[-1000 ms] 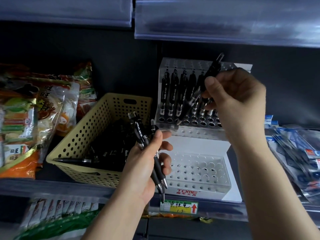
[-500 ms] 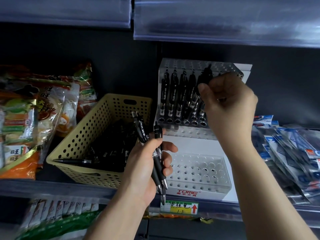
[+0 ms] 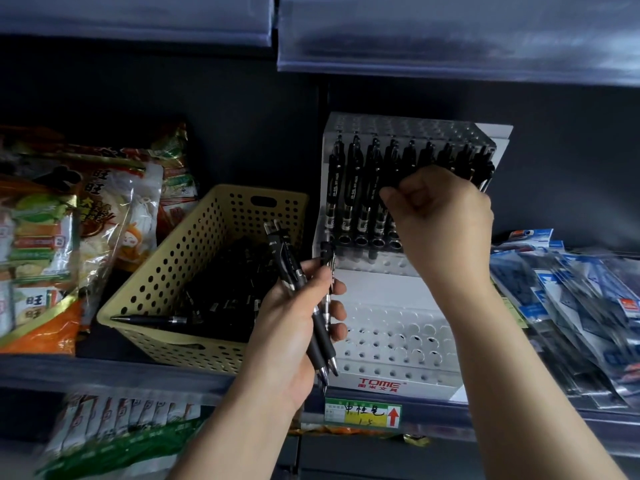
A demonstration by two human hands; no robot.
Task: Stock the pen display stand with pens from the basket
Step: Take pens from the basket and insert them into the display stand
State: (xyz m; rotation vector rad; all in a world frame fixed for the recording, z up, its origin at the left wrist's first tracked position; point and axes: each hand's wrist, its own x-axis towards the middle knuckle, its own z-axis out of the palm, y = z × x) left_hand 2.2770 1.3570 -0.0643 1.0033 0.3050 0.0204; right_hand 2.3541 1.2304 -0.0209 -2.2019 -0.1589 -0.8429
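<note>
Head view: we look down on a shop shelf (image 3: 69,374), where a person's left hand (image 3: 294,327) grips a bundle of black pens (image 3: 292,268). The fingers are curled round the barrels, with the writing tips pointing down past the palm. We see this hand hovering in front of the gap between the yellow basket (image 3: 194,251) and the white pen display stand (image 3: 398,341).

The right hand (image 3: 446,220) is raised against the stand's upper tier with its fingers curled and thumb and forefinger drawn together. We cannot tell whether they pinch a pen, since the hand covers that part of the tier. A row of black pens (image 3: 353,188) stands upright in the upper tier's holes, running from the left edge to behind the right hand. The lower tier shows open holes above a red TOME logo.

More loose black pens (image 3: 225,292) lie heaped inside the basket, and a single pen (image 3: 149,319) lies along its front rim. Snack bags (image 3: 86,220) sit left of the basket and packaged stationery (image 3: 571,306) right of the stand. A price label (image 3: 363,412) hangs on the shelf edge below the stand.
</note>
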